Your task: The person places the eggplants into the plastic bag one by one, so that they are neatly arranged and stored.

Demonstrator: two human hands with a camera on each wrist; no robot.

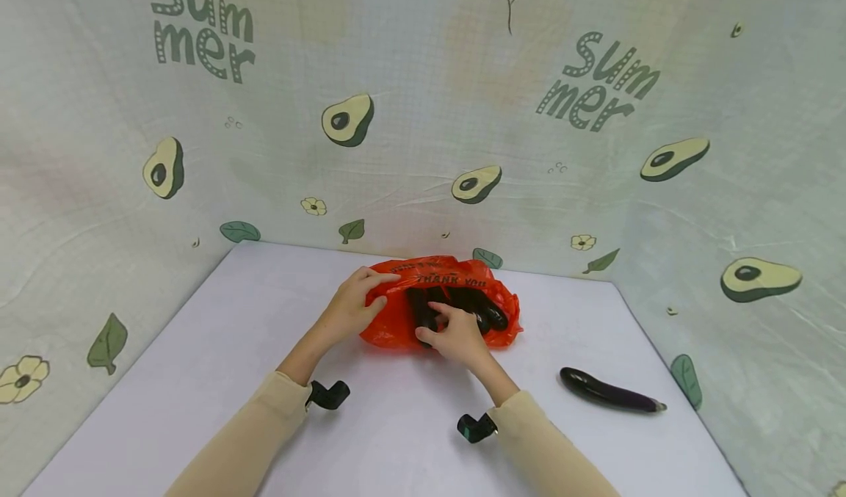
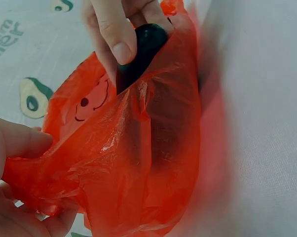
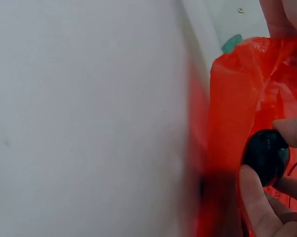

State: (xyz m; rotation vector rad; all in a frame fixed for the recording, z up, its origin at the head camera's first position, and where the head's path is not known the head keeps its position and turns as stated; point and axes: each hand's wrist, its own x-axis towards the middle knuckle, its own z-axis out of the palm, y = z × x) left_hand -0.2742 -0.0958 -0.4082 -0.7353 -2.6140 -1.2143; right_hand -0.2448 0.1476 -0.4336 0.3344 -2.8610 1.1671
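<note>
A red plastic bag (image 1: 390, 324) with "THANK YOU" print lies on its side, its mouth facing me. My left hand (image 1: 346, 305) grips the bag's left edge, thumb above and fingers beneath the film in the left wrist view. At the mouth, my right hand (image 1: 463, 335) pinches the rounded end of a dark eggplant (image 3: 267, 157) between thumb and fingers. The rest of that eggplant shows dimly through the red film. More dark eggplants (image 1: 492, 312) lie inside the bag, to the right of the held one.
A single eggplant (image 1: 608, 393) lies on the white table (image 1: 277, 284) at the right, its stem end pointing right. Behind the bag and along both sides hangs a cloth (image 1: 410, 137) printed with avocados. Each wrist carries a small black camera (image 1: 330, 394).
</note>
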